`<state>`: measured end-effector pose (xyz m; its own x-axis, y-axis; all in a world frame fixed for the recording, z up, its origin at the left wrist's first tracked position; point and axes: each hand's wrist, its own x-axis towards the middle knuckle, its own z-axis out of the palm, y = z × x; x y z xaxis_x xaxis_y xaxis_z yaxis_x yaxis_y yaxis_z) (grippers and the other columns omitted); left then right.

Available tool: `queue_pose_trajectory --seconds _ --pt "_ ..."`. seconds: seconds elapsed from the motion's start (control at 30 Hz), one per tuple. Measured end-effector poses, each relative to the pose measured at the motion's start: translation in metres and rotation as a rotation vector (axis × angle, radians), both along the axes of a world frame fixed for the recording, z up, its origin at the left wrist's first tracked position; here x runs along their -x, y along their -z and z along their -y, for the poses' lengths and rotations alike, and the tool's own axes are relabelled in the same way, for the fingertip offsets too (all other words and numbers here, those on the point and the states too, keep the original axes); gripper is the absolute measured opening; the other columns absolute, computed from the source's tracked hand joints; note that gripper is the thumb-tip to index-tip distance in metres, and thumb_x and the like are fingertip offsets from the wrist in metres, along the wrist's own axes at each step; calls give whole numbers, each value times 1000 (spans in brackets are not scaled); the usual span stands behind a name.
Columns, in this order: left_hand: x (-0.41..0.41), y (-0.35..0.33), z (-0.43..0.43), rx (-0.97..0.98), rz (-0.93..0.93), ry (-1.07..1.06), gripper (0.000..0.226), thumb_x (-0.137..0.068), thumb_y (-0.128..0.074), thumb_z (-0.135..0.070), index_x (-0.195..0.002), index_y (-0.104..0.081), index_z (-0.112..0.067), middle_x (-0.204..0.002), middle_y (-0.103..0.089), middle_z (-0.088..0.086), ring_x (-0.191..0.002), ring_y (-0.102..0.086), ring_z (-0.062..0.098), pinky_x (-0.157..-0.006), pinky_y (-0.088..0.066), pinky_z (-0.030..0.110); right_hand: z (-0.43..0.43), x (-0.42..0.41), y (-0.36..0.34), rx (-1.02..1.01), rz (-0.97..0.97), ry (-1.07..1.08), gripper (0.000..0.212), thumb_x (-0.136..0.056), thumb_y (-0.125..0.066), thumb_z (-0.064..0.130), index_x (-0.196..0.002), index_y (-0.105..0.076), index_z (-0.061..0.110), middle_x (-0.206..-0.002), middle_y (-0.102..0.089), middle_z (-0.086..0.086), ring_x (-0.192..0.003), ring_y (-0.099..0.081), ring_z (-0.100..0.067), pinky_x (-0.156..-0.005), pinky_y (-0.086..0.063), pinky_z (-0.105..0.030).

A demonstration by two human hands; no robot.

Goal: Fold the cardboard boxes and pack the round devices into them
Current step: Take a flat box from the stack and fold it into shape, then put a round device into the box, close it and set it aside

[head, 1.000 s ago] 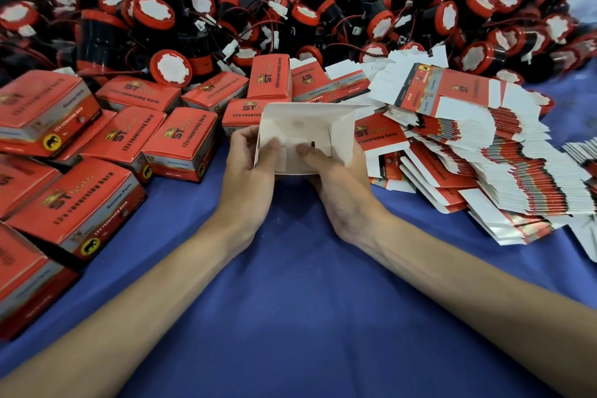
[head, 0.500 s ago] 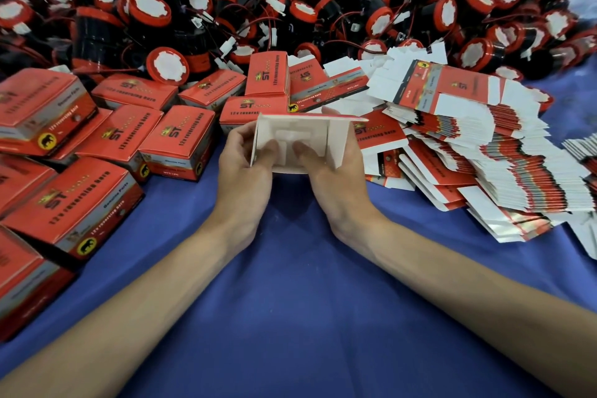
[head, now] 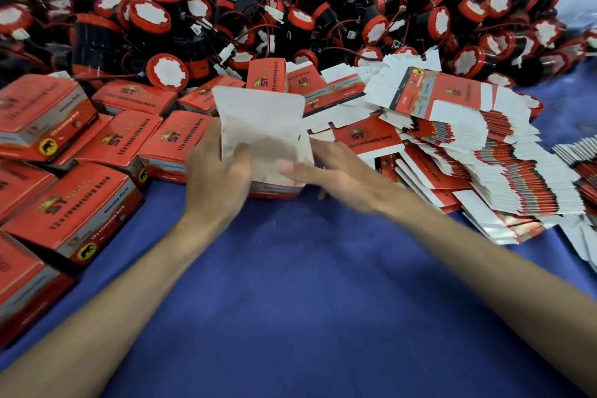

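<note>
Cardboard box (head: 261,136), half-folded, is mid-scene, near side of round devices (head: 290,13) heap. Left hand (head: 216,181) grips its left wall; right hand (head: 339,178), blurry, prob. flat-fingered against the right. Risk: flaps spring back if untucked.

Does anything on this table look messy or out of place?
The flat box blanks on the right lie fanned out and slumped, not squared up; the round devices behind are heaped in a jumble.

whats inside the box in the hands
The half-folded box shows only bare white inner cardboard, with nothing packed in the part that shows. The left hand and right hand cover its lower part, which is also blurred.
</note>
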<state>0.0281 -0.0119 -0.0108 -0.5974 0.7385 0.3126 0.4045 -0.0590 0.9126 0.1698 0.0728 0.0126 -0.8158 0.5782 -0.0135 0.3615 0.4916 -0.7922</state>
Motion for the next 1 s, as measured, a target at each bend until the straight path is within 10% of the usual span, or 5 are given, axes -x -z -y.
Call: queue_pose_trajectory --seconds 0.13,0.23,0.33,0.47,1.0 --pt "5 2 -4 158 -82 2 41 -74 -43 -30 -109 -62 -19 -95 -63 -14 -101 -60 21 -87 -51 40 -42 -4 -44 244 38 8 46 -102 -20 46 -113 -57 21 -118 -64 4 -104 -62 -15 -72 -51 -22" --pt "5 3 -4 175 -105 -13 48 -74 -45 -34 -119 -59 -24 -94 -60 -21 -103 -59 18 -91 -50 40 -79 18 -54 -222 -300 388 35 -99 -47 36 -109 -66 9 -101 -71 -6 -88 -68 -21 -69 -57 -32" --pt "5 3 -4 179 -119 -4 52 -75 -46 -35 -125 -57 -24 -102 -62 -19 -106 -59 18 -93 -49 41 -123 64 -41 -492 76 509 49 -95 -51 33 -139 -45 13 -138 -46 -14 -125 -45 -28 -106 -39 -43" --pt "6 5 -7 180 -108 -14 51 -75 -46 -35 -121 -59 -17 -114 -66 -4 -108 -59 23 -94 -49 46 -138 93 3 -554 520 437 46 -98 -39 34 -140 -38 14 -147 -33 -16 -132 -36 -37 -110 -20 -47" --pt "10 11 -11 184 2 -39 36 -73 -49 -34 -107 -61 -31 -90 -62 -26 -89 -59 0 -80 -45 28 -181 120 0 -442 84 674 68 -90 -58 26 -148 -22 17 -145 -35 -10 -132 -27 -38 -100 -43 -45"
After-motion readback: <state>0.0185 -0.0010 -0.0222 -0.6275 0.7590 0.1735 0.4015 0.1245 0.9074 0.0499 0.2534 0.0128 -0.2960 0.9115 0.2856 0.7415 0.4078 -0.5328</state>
